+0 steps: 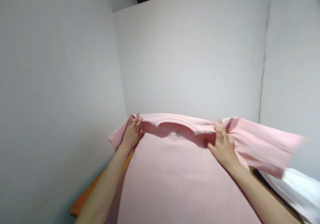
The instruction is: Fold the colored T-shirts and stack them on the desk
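Note:
A pink short-sleeved T-shirt (185, 177) is stretched out in front of me, its neckline toward the far side. My left hand (132, 132) grips the shirt near the left shoulder, fingers closed on the cloth. At the right shoulder, my right hand (222, 147) pinches the fabric between thumb and fingers. Between the hands the collar gapes, and a small printed mark shows inside the neck. The right sleeve sticks out sideways and is blurred at its end. The lower part of the shirt runs out of view.
Pale walls (190, 57) stand close behind and to both sides. An orange-brown edge (86, 197) shows below my left forearm. White cloth (300, 187) lies at the lower right, beside a dark and yellow edge. A dark gap is visible at the top.

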A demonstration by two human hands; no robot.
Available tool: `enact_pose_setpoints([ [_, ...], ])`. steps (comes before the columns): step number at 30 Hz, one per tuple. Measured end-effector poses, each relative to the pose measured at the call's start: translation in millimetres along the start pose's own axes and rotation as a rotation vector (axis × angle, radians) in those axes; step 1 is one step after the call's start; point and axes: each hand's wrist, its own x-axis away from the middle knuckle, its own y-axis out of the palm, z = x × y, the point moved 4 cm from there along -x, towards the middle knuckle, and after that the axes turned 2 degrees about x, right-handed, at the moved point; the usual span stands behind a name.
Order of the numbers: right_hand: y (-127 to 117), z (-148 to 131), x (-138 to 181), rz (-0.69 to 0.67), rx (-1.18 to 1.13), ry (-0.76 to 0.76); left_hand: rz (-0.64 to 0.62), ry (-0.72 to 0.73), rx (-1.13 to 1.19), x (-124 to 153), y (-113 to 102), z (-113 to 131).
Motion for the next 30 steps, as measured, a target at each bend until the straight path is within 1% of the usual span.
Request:
enact_pose_setpoints([
  [1,16.1,-0.4,7.0,-0.059,-0.013,0.021,-0.128,-0.038,0.006,9.4,22.3,1.6],
  [3,53.7,3.1,29.8,-0.242,-0.014,0.046,-0.397,-0.111,0.030,36.9,68.2,9.9],
  [5,90.4,14.7,62.1,-0.455,0.040,0.042,-0.598,-0.154,0.057,69.4,106.4,19.8],
  [6,105.5,24.1,79.5,-0.549,0.078,0.049,-0.669,-0.175,0.068,84.7,121.0,22.7],
  [8,126.7,47.0,111.2,-0.703,0.147,0.093,-0.781,-0.242,0.075,110.5,141.8,21.7],
  [10,135.5,69.2,132.6,-0.787,0.204,0.135,-0.849,-0.328,0.064,127.5,153.4,12.4],
  [11,136.0,78.2,137.8,-0.797,0.234,0.145,-0.868,-0.369,0.055,132.7,156.9,6.0],
  [13,132.2,89.6,136.8,-0.756,0.306,0.129,-0.884,-0.441,0.032,137.9,161.2,-7.2],
  [16,125.7,92.8,116.3,-0.628,0.412,0.079,-0.899,-0.546,-0.006,139.6,164.9,-22.7],
  [18,128.1,89.2,99.7,-0.556,0.423,0.029,-0.916,-0.598,-0.018,139.2,167.2,-27.5],
  [20,139.8,86.1,88.3,-0.573,0.346,-0.034,-0.929,-0.624,-0.018,137.9,170.2,-28.8],
  [21,148.5,87.4,85.4,-0.623,0.305,-0.030,-0.931,-0.634,-0.019,137.0,172.2,-29.0],
  [22,158.1,91.4,84.2,-0.691,0.282,0.015,-0.930,-0.646,-0.022,136.1,174.4,-29.3],
  [23,167.6,98.2,84.2,-0.763,0.285,0.099,-0.926,-0.659,-0.027,135.1,177.1,-29.9],
  [25,183.0,116.8,85.5,-0.856,0.354,0.339,-0.912,-0.683,-0.039,132.6,183.5,-31.7],
  [26,188.9,125.8,85.5,-0.874,0.387,0.443,-0.903,-0.690,-0.044,130.8,187.4,-32.7],
  [27,194.4,133.5,84.6,-0.882,0.403,0.513,-0.893,-0.694,-0.047,128.5,191.7,-33.6],
  [28,199.6,140.0,82.8,-0.883,0.405,0.554,-0.883,-0.696,-0.050,125.8,196.4,-34.5],
  [30,209.4,150.1,77.8,-0.872,0.392,0.580,-0.861,-0.694,-0.056,119.2,206.7,-35.9],
])
